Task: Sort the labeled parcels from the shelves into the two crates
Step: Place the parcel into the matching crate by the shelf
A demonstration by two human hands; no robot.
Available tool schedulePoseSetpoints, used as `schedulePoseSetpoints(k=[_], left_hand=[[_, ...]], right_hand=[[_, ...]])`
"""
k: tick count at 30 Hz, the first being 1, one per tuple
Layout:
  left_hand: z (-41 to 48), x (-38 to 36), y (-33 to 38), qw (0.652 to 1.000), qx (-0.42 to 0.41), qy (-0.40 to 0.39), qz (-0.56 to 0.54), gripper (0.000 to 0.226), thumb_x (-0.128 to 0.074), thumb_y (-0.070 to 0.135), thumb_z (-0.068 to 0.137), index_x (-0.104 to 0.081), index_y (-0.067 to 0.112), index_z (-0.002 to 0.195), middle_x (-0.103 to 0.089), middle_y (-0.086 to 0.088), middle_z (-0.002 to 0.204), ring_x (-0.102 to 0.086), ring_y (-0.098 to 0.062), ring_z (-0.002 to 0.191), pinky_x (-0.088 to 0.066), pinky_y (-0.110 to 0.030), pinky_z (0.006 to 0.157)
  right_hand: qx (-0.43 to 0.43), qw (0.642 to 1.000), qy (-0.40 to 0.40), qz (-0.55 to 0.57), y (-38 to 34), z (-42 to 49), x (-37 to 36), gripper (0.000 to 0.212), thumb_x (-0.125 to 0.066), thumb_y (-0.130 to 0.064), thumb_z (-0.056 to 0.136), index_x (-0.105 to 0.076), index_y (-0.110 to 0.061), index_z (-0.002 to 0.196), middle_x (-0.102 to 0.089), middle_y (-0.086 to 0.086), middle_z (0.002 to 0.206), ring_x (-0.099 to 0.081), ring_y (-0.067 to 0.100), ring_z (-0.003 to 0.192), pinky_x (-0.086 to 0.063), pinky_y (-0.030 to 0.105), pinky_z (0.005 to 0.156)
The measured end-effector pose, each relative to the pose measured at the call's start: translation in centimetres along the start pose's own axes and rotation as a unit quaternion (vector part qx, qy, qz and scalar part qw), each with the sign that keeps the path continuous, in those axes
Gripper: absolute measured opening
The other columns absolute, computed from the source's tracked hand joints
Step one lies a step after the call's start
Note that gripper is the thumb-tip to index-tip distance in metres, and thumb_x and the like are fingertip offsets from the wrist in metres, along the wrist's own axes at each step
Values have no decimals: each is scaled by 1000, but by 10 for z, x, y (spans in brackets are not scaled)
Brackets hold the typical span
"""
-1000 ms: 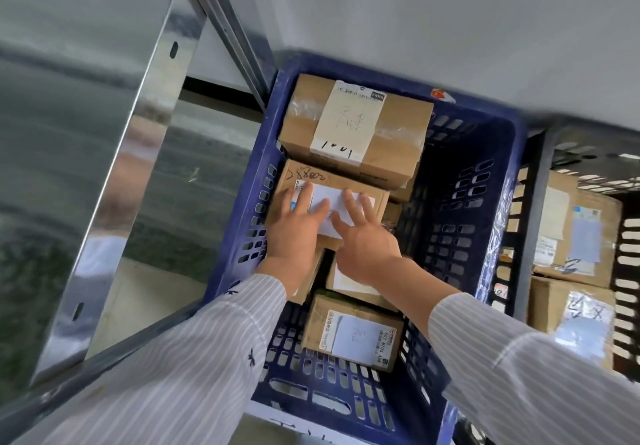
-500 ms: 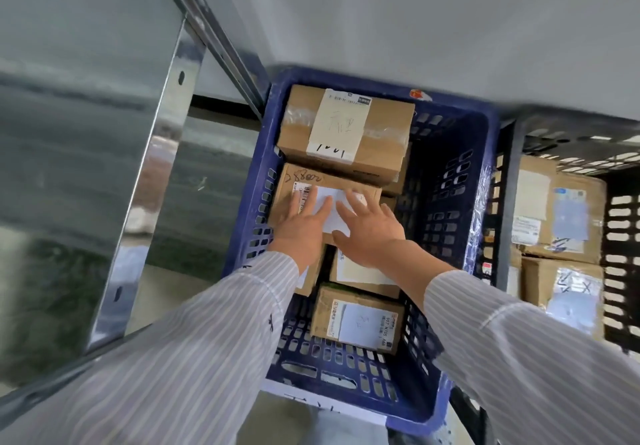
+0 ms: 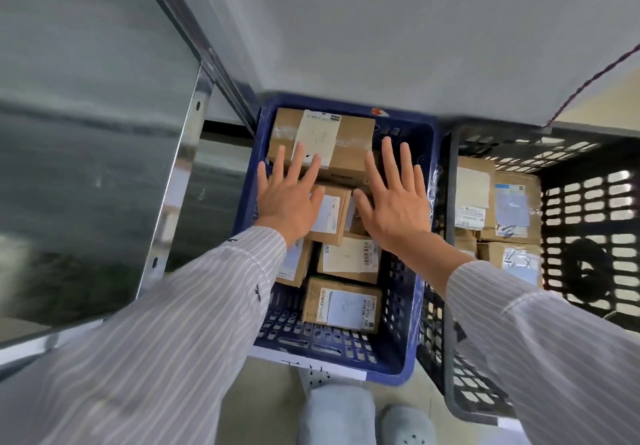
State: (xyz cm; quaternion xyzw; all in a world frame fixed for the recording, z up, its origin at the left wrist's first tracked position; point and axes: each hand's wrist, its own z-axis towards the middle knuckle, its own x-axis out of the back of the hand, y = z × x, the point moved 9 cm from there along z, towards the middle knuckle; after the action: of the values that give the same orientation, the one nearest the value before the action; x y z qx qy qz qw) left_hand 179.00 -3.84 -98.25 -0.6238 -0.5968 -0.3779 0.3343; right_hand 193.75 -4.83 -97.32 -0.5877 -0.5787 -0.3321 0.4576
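Left hand (image 3: 289, 200) and right hand (image 3: 393, 199), both flat with fingers spread and gripping nothing, hover above the parcels in the blue crate (image 3: 420, 202). Half a second ago the two hands lay side by side, pressed on the labelled middle parcel (image 3: 329, 214); they are now lifted, parted and set wider, and that parcel shows between them, lying free in the crate.

From left: the metal shelf upright (image 3: 173, 199) and its shelf panel stand beside the blue crate. Inside the crate, a large parcel (image 3: 353, 143) with a pale label lies at the far end, partly covered by the left fingertips. Nearer lie a barcode-labelled parcel (image 3: 349, 257) and, nearest, a white-labelled parcel (image 3: 341, 304); another small one is largely hidden under the left striped sleeve (image 3: 194, 313). Just right of the blue crate, touching it, stands the black crate (image 3: 588, 209), holding several labelled parcels (image 3: 498, 202); the right sleeve crosses its near corner. Two grey shoes (image 3: 405, 425) appear at the bottom edge.
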Motion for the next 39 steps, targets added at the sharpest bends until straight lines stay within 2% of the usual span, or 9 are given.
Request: schedulePoseSetpoints(k=[5,17,22,26,33,39], left_hand=[[-43,46,-3,996,12,92,-4,55,-13,45,101,10,33,149,26,4,155,24,-22,142,12,-49,115],[-184,158,51,976,29,216,9,54,-14,45,101,8,32,149,25,5,155,22,-20,143,14,-49,114],[-253,217,66,966,47,254,28,56,-14,46,101,6,30,150,23,2,156,20,-22,144,11,-51,114],[-297,263,72,956,47,287,36,56,-16,43,101,6,31,150,24,2,156,22,-21,143,13,-50,113],[-384,343,75,938,36,338,70,56,-16,43,101,8,29,150,24,1,156,21,-21,143,12,-46,114],[-466,397,58,927,60,362,74,56,-17,43,101,6,29,150,20,1,157,19,-21,144,12,-48,113]], right_hand=[[14,999,29,18,-14,-29,39,64,-14,-51,99,15,-25,149,27,3,156,27,23,142,13,39,116],[91,984,147,-35,-23,-141,191,63,-13,-51,99,13,-25,150,27,2,156,26,25,143,9,41,118],[121,974,185,-44,-31,-195,259,63,-14,-51,99,12,-25,151,27,2,156,26,25,143,9,43,118],[114,968,215,-62,-32,-232,310,63,-13,-51,99,15,-25,150,28,2,155,26,25,142,9,43,118],[114,953,274,-57,-45,-302,404,63,-15,-51,100,9,-24,152,24,3,157,23,27,144,10,43,116],[140,946,282,-73,-86,-373,453,62,-15,-50,100,6,-25,152,22,2,158,22,27,144,9,43,117]])
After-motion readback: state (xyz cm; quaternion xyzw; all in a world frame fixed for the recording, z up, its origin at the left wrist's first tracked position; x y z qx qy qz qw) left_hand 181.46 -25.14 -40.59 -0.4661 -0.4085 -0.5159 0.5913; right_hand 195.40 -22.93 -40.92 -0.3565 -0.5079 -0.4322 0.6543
